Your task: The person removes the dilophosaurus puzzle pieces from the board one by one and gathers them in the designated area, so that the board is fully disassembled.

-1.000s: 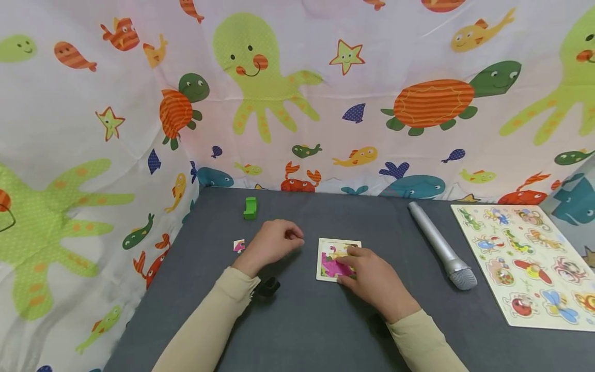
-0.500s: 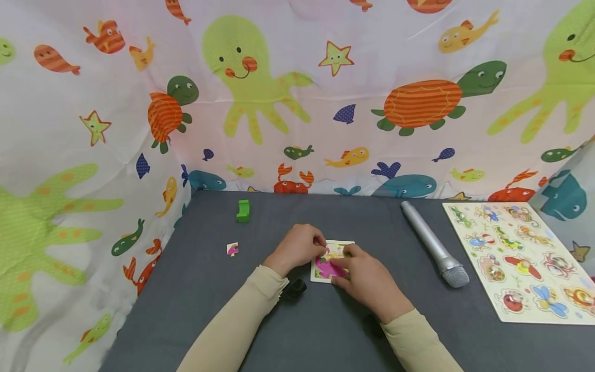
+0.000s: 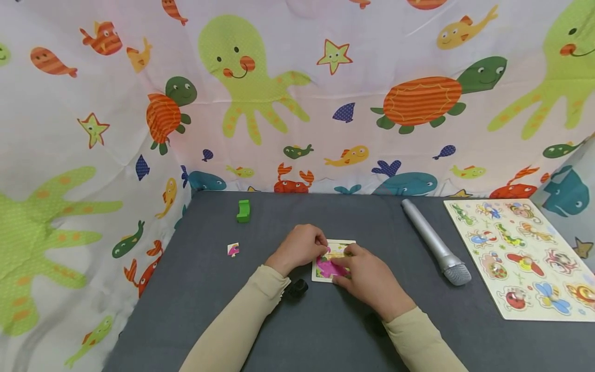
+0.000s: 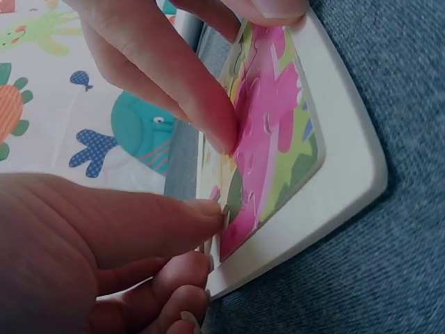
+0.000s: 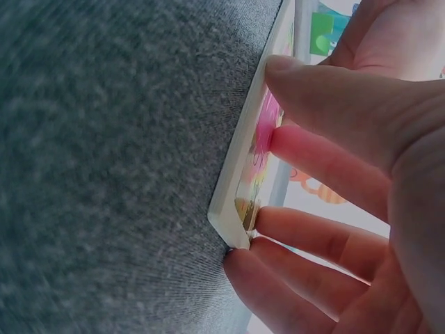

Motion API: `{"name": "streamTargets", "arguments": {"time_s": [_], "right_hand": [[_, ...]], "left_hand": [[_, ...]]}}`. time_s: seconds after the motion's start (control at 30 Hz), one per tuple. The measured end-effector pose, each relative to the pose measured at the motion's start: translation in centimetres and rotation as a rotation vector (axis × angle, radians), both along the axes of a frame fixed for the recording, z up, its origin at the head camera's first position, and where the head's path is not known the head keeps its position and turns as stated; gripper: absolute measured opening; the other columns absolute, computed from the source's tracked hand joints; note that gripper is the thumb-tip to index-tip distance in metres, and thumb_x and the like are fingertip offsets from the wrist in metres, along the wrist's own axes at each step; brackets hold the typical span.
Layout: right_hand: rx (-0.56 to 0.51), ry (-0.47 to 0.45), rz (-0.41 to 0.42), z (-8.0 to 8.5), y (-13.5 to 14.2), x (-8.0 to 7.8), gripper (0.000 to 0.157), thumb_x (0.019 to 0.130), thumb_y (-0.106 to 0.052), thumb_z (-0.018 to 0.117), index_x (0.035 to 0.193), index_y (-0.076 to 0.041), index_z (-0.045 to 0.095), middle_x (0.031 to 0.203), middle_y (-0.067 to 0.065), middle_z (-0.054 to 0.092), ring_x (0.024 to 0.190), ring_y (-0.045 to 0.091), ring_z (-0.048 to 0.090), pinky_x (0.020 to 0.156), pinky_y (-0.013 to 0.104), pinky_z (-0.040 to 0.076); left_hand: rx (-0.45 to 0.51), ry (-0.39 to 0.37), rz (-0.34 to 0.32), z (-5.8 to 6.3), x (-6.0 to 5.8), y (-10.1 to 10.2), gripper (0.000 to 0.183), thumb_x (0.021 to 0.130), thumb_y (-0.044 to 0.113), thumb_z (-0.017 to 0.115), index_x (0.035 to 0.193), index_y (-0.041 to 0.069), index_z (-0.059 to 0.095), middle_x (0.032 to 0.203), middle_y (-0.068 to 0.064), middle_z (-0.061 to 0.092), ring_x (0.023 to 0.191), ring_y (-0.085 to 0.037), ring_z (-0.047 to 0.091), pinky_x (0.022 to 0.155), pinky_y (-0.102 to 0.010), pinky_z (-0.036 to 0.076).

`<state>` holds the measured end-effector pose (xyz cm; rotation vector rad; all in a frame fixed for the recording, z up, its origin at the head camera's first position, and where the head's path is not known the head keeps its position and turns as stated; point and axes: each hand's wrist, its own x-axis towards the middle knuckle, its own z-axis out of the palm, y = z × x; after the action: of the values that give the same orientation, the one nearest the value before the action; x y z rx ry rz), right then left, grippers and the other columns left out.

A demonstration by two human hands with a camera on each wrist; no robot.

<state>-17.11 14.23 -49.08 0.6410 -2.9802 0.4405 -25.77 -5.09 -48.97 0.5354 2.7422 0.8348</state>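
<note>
A small square jigsaw puzzle (image 3: pixel 331 269) with a pink picture lies in its pale frame (image 4: pixel 348 149) on the dark table. At its left edge my left hand (image 3: pixel 298 249) pinches the border, thumb on top and curled fingers below in the left wrist view. My right hand (image 3: pixel 372 276) holds the puzzle from the right. Its thumb (image 5: pixel 285 66) sits on the near border, the index finger (image 4: pixel 208 111) presses the pink pieces, and other fingers reach the far side. One loose jigsaw piece (image 3: pixel 233 249) lies farther left.
Behind the left hand stands a green block (image 3: pixel 243 211). A silver microphone (image 3: pixel 434 240) lies to the right, beside a large board (image 3: pixel 520 258) of insect and animal pictures. A sea-animal printed curtain (image 3: pixel 297 103) bounds the table at the back and left.
My left hand has moved right from beside the puzzle onto its left edge, where it stays over the last half second. The right hand keeps its hold. The head view has shifted slightly.
</note>
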Motion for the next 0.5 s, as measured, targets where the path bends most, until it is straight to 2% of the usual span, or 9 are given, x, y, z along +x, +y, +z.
{"name": "streamTargets", "arguments": {"time_s": [0.27, 0.5], "right_hand": [[-0.002, -0.001, 0.001, -0.1, 0.04, 0.01, 0.041, 0.088, -0.039, 0.091, 0.123, -0.02, 0.083, 0.116, 0.008, 0.07, 0.097, 0.021, 0.068, 0.087, 0.043, 0.063], [-0.003, -0.015, -0.002, -0.13, -0.01, -0.13, 0.042, 0.088, -0.039, 0.091, 0.125, -0.021, 0.083, 0.116, 0.008, 0.069, 0.094, 0.02, 0.066, 0.086, 0.043, 0.063]], "left_hand": [[0.032, 0.01, -0.009, -0.15, -0.1, -0.07, 0.012, 0.098, 0.025, 0.079, 0.088, 0.018, 0.082, 0.071, 0.008, 0.069, 0.065, -0.01, 0.06, 0.058, -0.025, 0.047], [0.094, -0.056, 0.014, -0.21, -0.26, -0.24, 0.009, 0.097, 0.025, 0.081, 0.09, 0.018, 0.083, 0.075, 0.006, 0.071, 0.069, -0.013, 0.063, 0.061, -0.027, 0.051]]}}
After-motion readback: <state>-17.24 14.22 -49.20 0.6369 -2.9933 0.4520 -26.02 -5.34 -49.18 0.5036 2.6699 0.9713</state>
